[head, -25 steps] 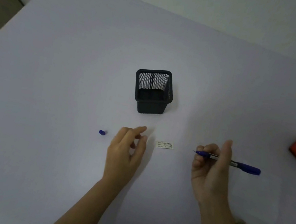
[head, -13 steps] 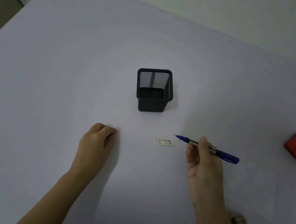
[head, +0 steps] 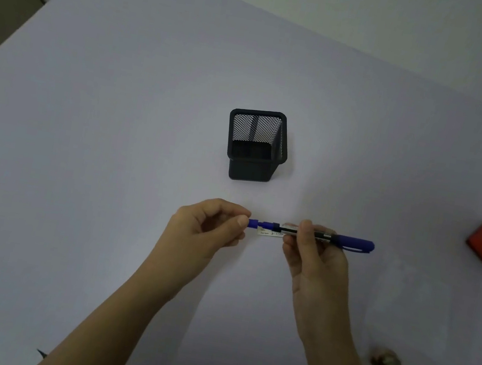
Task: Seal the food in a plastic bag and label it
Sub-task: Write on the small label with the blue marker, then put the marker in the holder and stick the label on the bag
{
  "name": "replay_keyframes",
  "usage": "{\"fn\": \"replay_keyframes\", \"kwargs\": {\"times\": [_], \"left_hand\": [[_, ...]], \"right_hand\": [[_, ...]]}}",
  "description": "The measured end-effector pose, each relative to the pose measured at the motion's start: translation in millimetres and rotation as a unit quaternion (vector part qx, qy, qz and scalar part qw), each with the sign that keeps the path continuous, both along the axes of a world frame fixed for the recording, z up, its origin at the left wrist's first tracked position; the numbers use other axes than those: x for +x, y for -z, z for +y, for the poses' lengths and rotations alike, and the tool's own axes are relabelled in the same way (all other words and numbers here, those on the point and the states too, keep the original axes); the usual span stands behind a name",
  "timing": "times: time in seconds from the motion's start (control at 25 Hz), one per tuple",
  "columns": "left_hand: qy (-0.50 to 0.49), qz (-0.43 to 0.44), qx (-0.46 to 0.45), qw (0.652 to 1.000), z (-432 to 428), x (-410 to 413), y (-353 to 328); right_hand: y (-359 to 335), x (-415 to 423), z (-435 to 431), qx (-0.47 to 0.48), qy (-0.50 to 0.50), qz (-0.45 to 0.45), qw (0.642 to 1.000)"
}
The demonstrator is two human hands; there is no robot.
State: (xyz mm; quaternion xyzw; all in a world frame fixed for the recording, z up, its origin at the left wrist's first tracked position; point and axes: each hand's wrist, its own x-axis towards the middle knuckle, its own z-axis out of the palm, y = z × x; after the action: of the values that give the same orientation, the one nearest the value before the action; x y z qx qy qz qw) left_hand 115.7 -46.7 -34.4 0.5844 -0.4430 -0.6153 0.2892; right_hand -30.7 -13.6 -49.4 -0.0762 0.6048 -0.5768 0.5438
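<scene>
While the right hand (head: 314, 256) gripped the blue-and-black marker pen (head: 352, 243) level above the small white paper label (head: 266, 233) on the pale worktop (head: 111, 163), the left hand (head: 204, 230) pinched the small blue cap (head: 253, 223) at its tip, near the black mesh cup (head: 251, 166).

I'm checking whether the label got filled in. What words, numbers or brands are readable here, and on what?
Small white label, partly hidden by the blue pen: printed lines and handwriting, too small to read.
Pen barrel: pale printed band, too blurred to read.
Nothing legible elsewhere.
</scene>
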Motion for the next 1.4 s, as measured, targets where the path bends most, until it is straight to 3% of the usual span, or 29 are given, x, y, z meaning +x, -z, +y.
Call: {"fn": "replay_keyframes", "kwargs": {"times": [0.4,0.6,0.8,0.92,1.08,1.2,1.28,1.4], "left_hand": [[0.008,-0.04,0.008,0.999,6,-9,-7],[-0.065,0.043,0.042,0.996,5,-15,-11],[-0.076,0.066,-0.079,0.992,-20,-18,-34],[-0.066,0.001,-0.149,0.987,-45,-14,-38],[-0.051,-0.261,-0.194,0.944,-85,-8,-18],[0.006,-0.305,-0.206,0.93,-93,-12,5],[0.018,-0.303,-0.221,0.927,-92,-13,14],[-0.006,-0.298,-0.233,0.925,-90,-12,13]], "right_hand": [[-2,8,8,-0.051,-0.042,0.041,0.997],[-8,5,2,-0.103,-0.056,0.031,0.993],[-36,-19,-27,-0.165,0.033,0.095,0.981],[-53,-32,-59,-0.223,0.04,0.21,0.951],[-39,-23,-114,-0.253,-0.09,0.414,0.87],[-4,-7,-131,-0.246,-0.2,0.519,0.794],[21,-2,-131,-0.229,-0.215,0.572,0.758],[36,-3,-125,-0.181,-0.204,0.578,0.769]]}}
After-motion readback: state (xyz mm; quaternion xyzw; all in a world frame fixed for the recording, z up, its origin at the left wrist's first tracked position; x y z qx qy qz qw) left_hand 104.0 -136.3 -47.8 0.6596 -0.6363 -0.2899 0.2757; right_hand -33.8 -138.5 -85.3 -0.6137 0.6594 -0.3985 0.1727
